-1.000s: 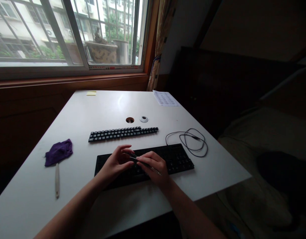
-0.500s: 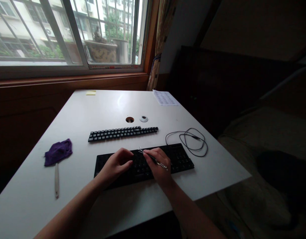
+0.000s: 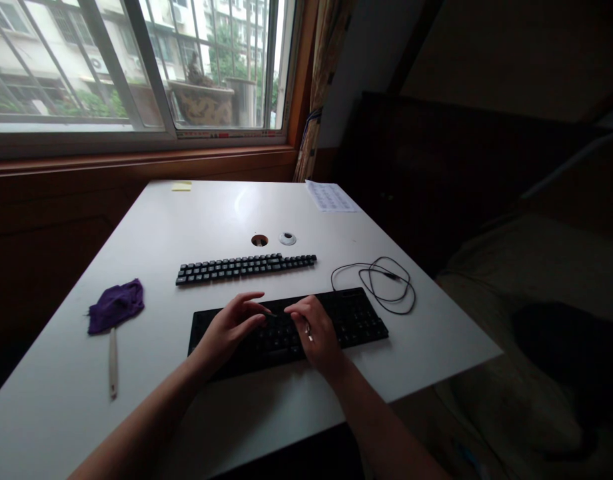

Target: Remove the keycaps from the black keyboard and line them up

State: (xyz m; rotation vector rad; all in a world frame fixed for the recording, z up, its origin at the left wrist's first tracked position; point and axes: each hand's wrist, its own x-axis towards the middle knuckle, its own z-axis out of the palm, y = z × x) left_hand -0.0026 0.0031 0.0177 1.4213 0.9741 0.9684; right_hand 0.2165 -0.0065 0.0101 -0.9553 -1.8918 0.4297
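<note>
Two hands: My left hand (image 3: 229, 327) and right hand (image 3: 319, 333) face each other above a black keyboard (image 3: 356, 319), fingertips near one another but apart.
Left fingers: They arch over the thumb above the keyboard's left half; a dark sliver shows at the tips, and I cannot tell whether they grip it.
Right grip: My fingers are curled closed around a slim metal tool (image 3: 309, 332), one bright end poking out of my fist, the other hidden.
Keyboard: It lies on the white tabletop (image 3: 426, 347) directly beneath both hands, its keys too dark there to make out singly.
Fine handling: In my judgement, work this small goes best with both wrists low, the left fingertips light, and the tool turned so its working end stands in my sight.
Steadiness: A slip could scratch or knock a neighbouring key, so short, straight, gentle movements seem wiser than any sideways prying.
Keycaps: Just beyond my hands, dark keycaps (image 3: 241, 268) stand in close rows, near enough that a careless knuckle might scatter them.
Cable: To the right of my right hand, a black cable (image 3: 411, 293) lies in loose loops.
Purple cloth: Left of my left hand, the cloth (image 3: 115, 307) lies at the far end of a pale handle (image 3: 113, 367).
</note>
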